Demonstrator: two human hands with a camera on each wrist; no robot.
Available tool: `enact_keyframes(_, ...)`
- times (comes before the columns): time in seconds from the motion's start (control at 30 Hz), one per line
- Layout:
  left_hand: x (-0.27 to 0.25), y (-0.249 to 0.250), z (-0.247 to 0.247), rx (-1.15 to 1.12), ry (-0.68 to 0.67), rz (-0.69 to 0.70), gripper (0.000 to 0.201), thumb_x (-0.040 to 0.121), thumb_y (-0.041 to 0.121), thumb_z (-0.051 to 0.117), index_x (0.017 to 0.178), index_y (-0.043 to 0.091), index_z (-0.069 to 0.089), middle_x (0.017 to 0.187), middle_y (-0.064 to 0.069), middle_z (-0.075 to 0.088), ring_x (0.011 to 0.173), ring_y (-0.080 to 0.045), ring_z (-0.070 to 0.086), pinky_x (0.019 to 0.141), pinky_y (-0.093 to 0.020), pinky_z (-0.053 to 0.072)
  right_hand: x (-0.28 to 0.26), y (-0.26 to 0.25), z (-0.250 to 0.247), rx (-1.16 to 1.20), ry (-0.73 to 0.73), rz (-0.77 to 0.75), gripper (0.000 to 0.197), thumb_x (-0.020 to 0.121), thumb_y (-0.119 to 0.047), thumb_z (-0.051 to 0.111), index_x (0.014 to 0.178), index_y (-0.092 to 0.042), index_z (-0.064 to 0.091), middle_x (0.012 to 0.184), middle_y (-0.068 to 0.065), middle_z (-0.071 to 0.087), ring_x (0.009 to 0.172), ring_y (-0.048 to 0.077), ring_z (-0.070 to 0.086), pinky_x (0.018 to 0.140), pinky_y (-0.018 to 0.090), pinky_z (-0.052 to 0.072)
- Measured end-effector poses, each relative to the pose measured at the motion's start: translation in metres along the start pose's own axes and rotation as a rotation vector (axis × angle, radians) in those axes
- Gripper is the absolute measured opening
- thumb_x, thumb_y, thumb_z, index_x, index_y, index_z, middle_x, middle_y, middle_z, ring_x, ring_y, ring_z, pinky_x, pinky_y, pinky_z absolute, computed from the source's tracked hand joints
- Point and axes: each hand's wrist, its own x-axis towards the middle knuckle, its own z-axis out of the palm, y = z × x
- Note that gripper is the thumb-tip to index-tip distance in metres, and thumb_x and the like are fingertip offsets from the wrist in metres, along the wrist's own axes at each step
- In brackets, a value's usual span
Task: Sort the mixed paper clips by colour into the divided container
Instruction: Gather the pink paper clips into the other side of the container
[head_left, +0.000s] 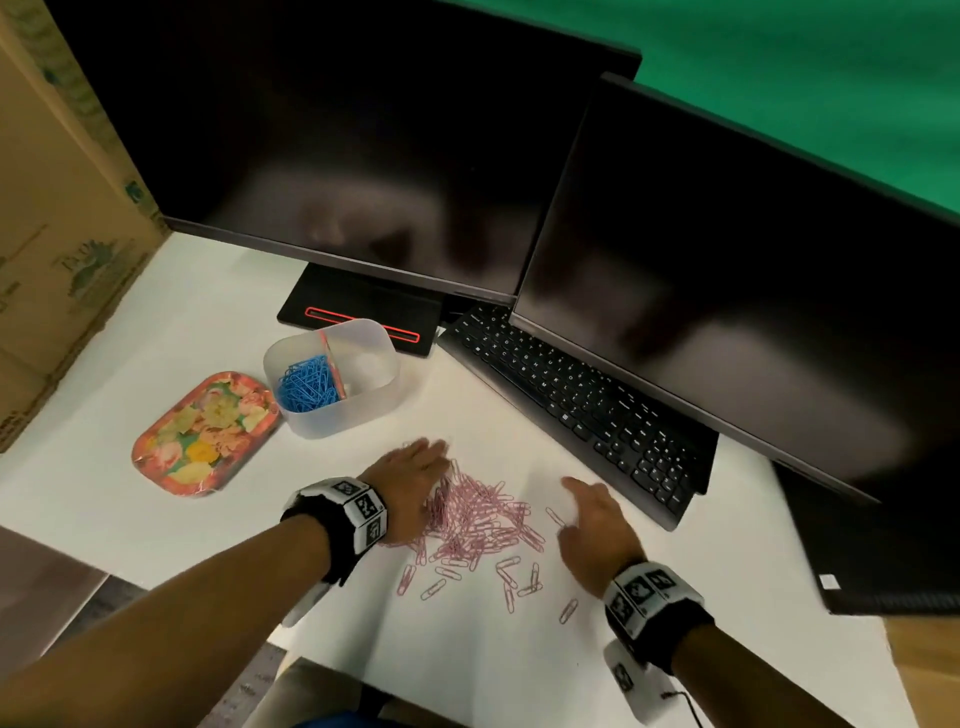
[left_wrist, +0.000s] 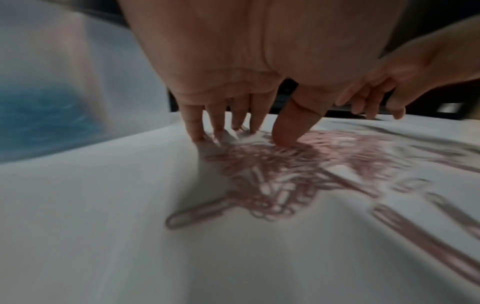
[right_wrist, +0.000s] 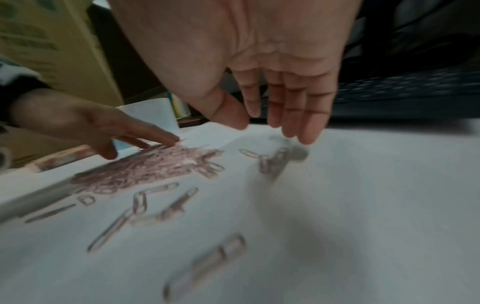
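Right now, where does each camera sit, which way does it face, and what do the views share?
Head: on the person's head, looking forward and down at the white desk; both forearms, left hand and right hand show.
Left wrist: under the left palm, facing along the fingers touching the pink paper clips.
Right wrist: under the right palm, facing along the straight fingers above the desk.
Shared: all show the pink clip pile; each wrist view catches the other hand.
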Motion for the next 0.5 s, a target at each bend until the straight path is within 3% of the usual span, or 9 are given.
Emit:
enact_keyframes(0.07,-0.012,0.008,0.002,-0.015,-0.010,0.093,0.076,0.086,0.027,0.058,0.151,0.024,0.019,0.161,-0.002,0.008,0.148,-0.023,0.007,0.120,-0.037,0.015,-0.017,0.026,0.003,-0.028,-0.028,0.123,0.066,0.079,-0.001,0.050,0.137,-0.026,0.032,0.131,0.004,0.040,0.119,0.023,0.048,0.097,0.035,0.050)
enact_keyframes(0.13,-0.027,0.012,0.005,-0.075,0.038,0.074,0.082,0.081,0.027,0.062,0.150,0.030,0.018,0.158,-0.001,0.015,0.145,-0.024,0.016,0.117,-0.038,0.023,-0.036,0.042,0.011,-0.077,-0.089,0.184,0.063,0.079,-0.005,0.056,0.131,-0.027,0.029,0.123,0.005,0.042,0.110,0.026,0.055,0.091,0.033,0.052)
enact_keyframes(0.23,-0.050,0.005,0.008,-0.092,0.089,-0.129,0.110,0.065,0.049,0.072,0.149,0.031,0.005,0.144,-0.003,0.022,0.131,-0.026,0.031,0.103,-0.042,0.041,-0.053,0.041,0.029,0.005,-0.122,0.218,0.057,0.081,-0.010,0.058,0.126,-0.025,0.027,0.120,0.006,0.044,0.109,0.029,0.058,0.090,0.031,0.051)
enact_keyframes(0.33,-0.065,0.005,0.017,-0.077,-0.025,-0.271,0.134,0.046,0.064,0.080,0.146,0.030,-0.002,0.132,-0.005,0.027,0.117,-0.027,0.045,0.091,-0.042,0.050,-0.050,0.021,0.046,0.053,-0.107,0.172,0.056,0.081,-0.008,0.057,0.129,-0.018,0.031,0.123,0.008,0.048,0.113,0.025,0.056,0.093,0.025,0.047)
enact_keyframes(0.43,-0.056,0.019,0.028,-0.160,0.014,-0.272,0.132,0.048,0.057,0.084,0.147,0.027,0.003,0.135,-0.008,0.026,0.115,-0.031,0.052,0.094,-0.041,0.049,-0.034,-0.009,0.053,0.137,-0.056,0.125,0.047,0.082,-0.008,0.062,0.124,-0.013,0.042,0.121,0.009,0.057,0.111,0.022,0.059,0.093,0.024,0.049)
enact_keyframes(0.5,-0.040,0.028,0.026,-0.288,0.056,-0.276,0.119,0.056,0.048,0.084,0.147,0.024,0.011,0.138,-0.010,0.026,0.115,-0.033,0.055,0.096,-0.038,0.048,-0.024,-0.028,0.055,0.180,-0.042,0.120,0.037,0.086,-0.006,0.060,0.120,-0.013,0.049,0.119,0.007,0.060,0.107,0.021,0.061,0.086,0.021,0.049)
